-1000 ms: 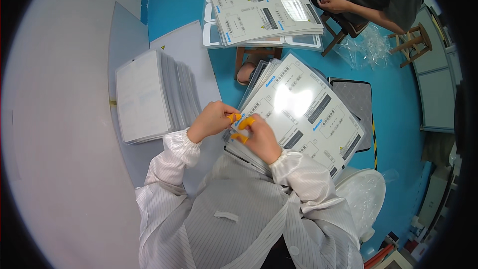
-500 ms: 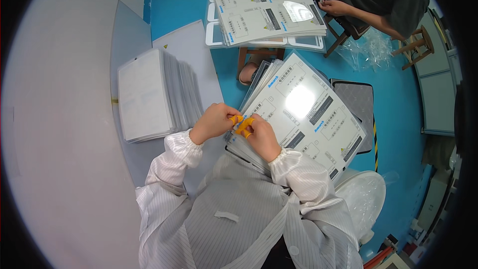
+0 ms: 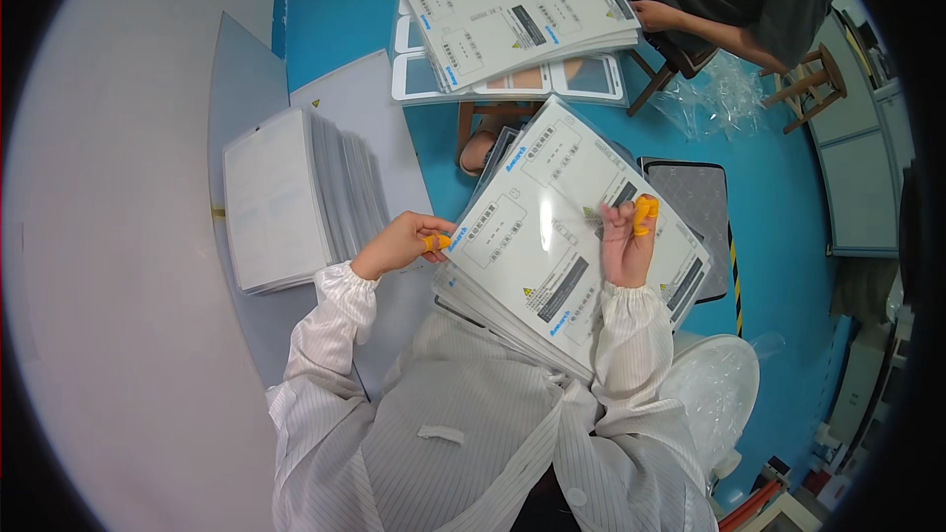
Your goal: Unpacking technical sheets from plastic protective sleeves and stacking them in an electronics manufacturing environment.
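A stack of printed white panel sheets point(image 3: 512, 246) with black and blue print lies in front of me, tilted, its sheets slightly fanned. My left hand point(image 3: 402, 241) pinches the left corner of the top sheet between thumb and fingers. Over the right part of that sheet, my right hand point(image 3: 631, 241) is raised with curled fingers. A faint clear edge runs near its fingertips; what they hold, if anything, I cannot make out. Orange finger cots point(image 3: 645, 212) cover fingers on both hands.
To the left, a thick stack of white-faced sheets point(image 3: 271, 202) stands on a grey table point(image 3: 379, 99). Ahead, another printed stack point(image 3: 522, 15) lies before a seated person point(image 3: 749, 0). Crumpled clear plastic point(image 3: 719, 99) lies by a wooden stool point(image 3: 813, 84). A round white lidded bin point(image 3: 724, 384) stands at right.
My right hand has moved from the sheet's left corner to the right across it. The left hand stays by the corner, slightly further left. The person ahead has shifted the far stack's top sheets.
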{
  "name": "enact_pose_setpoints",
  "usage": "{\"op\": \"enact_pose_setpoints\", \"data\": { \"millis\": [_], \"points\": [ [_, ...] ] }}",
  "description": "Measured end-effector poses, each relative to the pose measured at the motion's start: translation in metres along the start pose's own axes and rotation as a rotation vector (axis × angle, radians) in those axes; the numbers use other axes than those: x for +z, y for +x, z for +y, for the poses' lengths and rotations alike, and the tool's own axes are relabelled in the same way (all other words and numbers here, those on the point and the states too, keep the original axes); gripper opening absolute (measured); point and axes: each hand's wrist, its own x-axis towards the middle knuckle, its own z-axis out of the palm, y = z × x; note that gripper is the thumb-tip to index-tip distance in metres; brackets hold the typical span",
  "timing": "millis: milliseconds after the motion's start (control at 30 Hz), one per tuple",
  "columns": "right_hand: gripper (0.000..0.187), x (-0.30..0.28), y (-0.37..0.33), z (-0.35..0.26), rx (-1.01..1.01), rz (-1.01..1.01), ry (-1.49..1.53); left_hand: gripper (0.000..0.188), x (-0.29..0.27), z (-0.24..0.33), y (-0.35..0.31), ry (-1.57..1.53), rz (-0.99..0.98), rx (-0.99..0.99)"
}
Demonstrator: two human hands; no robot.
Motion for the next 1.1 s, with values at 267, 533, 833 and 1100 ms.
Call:
{"op": "enact_pose_setpoints", "data": {
  "millis": [267, 533, 833, 1100],
  "points": [
    [0.018, 0.013, -0.002, 0.013, 0.031, 0.055, -0.16, 0.047, -0.007, 0.039, 0.006, 0.114, -0.281, 0.204],
    [0.015, 0.007, -0.008, 0.005, 0.075, 0.093, -0.26, 0.036, 0.023, 0.056, 0.029, 0.137, -0.055, 0.198],
    [0.017, -0.182, -0.063, -0.301, -0.657, 0.603, -0.112, 0.028, -0.085, 0.041, 0.072, -0.28, 0.28, 0.206],
    [0.021, -0.204, -0.188, -0.418, -0.846, 0.561, -0.111, 0.03, -0.145, 0.052, 0.163, -0.572, 0.57, 0.453]
  ]
}}
